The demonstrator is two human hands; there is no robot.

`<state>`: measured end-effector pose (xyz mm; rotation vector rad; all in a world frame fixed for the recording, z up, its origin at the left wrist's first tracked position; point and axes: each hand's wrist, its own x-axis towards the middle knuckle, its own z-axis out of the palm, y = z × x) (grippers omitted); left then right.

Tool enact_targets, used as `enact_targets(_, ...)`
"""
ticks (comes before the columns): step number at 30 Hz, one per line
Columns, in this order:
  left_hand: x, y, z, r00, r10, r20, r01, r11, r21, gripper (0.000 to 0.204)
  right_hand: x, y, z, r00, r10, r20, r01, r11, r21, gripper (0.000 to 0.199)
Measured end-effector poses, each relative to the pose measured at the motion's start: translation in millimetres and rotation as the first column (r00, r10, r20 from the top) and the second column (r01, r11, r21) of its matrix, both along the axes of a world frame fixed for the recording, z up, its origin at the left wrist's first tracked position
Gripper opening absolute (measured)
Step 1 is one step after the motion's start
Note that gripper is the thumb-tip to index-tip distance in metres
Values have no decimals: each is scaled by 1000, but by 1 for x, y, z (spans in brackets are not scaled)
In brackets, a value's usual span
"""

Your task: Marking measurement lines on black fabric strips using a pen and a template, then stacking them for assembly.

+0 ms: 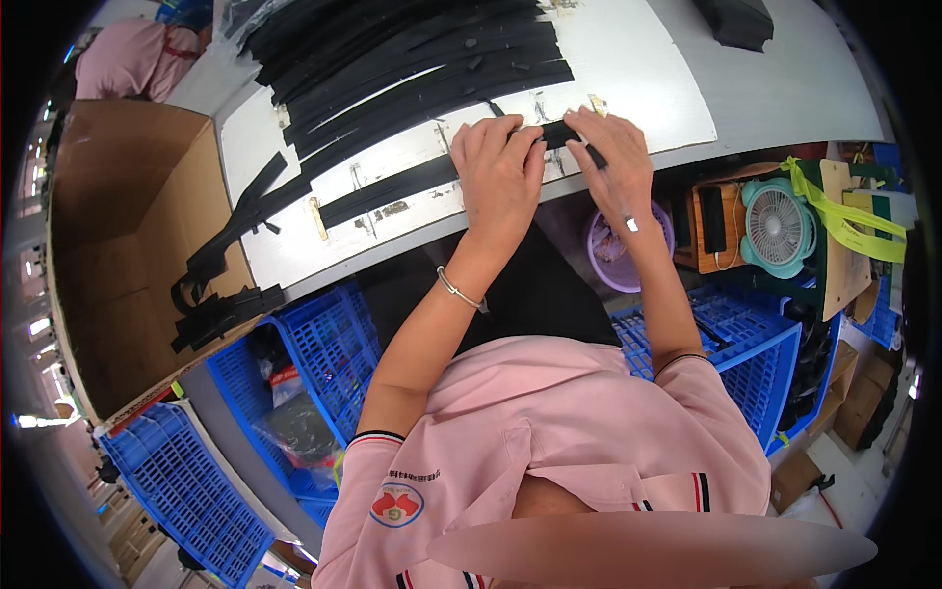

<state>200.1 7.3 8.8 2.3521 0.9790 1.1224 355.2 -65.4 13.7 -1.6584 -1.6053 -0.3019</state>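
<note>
A long black fabric strip point(392, 191) lies along the near edge of a white board point(667, 93) on the table. My left hand point(497, 172) rests on it with bent fingers, its thumb and forefinger closed on the strip. Just to the right, my right hand point(618, 162) has thumb and fingertips on the strip's right end, and a short black part shows between the two hands. What lies under the fingers is hidden. Beyond my hands, several black strips point(422, 79) are laid side by side in a dense stack.
An open cardboard box point(128, 187) stands at the left, with black strips point(231, 236) hanging over its edge. Blue plastic crates point(191, 481) sit below the table. At the right are a purple basin point(659, 218) and a teal fan point(780, 226). Another person point(132, 59) is at the far left.
</note>
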Motion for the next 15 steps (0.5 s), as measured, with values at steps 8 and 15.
enact_targets(8,3,-1,-1,999,12,-30,-12,1000,-17,15,11,30,5,767,0,-642,-173,963,-208,15)
enact_targets(15,1,1,-2,999,24,-32,-24,1000,-5,15,8,33,2,756,61,-651,-233,955,-181,22)
